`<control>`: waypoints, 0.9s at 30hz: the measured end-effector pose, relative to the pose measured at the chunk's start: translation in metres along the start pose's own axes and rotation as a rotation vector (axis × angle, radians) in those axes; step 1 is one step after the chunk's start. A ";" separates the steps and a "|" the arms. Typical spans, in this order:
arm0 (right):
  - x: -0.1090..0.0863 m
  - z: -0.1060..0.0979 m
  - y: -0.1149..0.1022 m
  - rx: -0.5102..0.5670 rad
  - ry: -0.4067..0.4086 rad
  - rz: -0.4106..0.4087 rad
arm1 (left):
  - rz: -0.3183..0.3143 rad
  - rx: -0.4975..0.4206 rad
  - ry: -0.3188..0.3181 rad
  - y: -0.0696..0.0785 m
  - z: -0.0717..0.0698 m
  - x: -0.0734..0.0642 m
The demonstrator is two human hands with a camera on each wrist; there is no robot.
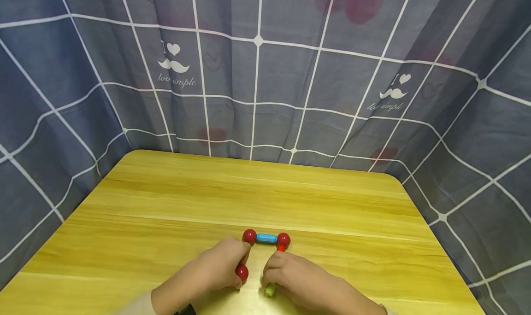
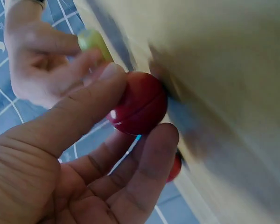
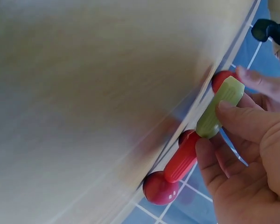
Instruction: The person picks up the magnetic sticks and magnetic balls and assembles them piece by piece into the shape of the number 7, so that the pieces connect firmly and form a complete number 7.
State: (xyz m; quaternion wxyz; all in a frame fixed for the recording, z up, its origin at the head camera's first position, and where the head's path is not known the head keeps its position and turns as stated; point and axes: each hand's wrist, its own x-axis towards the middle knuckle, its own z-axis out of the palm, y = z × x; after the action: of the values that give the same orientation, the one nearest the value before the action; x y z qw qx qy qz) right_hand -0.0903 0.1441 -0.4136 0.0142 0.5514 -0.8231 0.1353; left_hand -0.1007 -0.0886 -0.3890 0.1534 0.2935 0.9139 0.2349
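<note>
My left hand (image 1: 221,264) pinches a red ball (image 2: 141,105) between thumb and fingertips, close over the table. My right hand (image 1: 298,278) pinches a short light green stick (image 3: 219,109) by its sides. Just beyond the hands, a blue stick (image 1: 267,238) joins a left red ball (image 1: 250,236) and a right red ball (image 1: 284,240). From the right ball a red stick (image 3: 182,158) runs toward me, partly hidden by the right hand in the head view. The green stick's far end is at the red stick's near end.
The yellow wood-grain table (image 1: 249,190) has rounded far corners. A grey-blue curtain (image 1: 232,75) with white grid lines surrounds its back and sides. A dark band (image 1: 186,309) is on the left wrist.
</note>
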 end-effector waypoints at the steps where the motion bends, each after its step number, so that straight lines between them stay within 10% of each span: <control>1: 0.000 0.000 0.001 0.006 0.004 0.002 | 0.010 -0.007 0.000 0.001 0.002 -0.001; 27: 0.000 -0.002 0.011 0.019 0.020 0.027 | -0.004 0.001 -0.055 0.030 0.030 -0.009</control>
State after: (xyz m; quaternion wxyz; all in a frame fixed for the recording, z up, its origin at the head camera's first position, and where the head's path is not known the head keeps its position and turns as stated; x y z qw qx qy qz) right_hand -0.1007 0.1485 -0.4136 0.0156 0.5390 -0.8289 0.1487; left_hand -0.0671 -0.0625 -0.3980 0.1786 0.2981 0.9100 0.2260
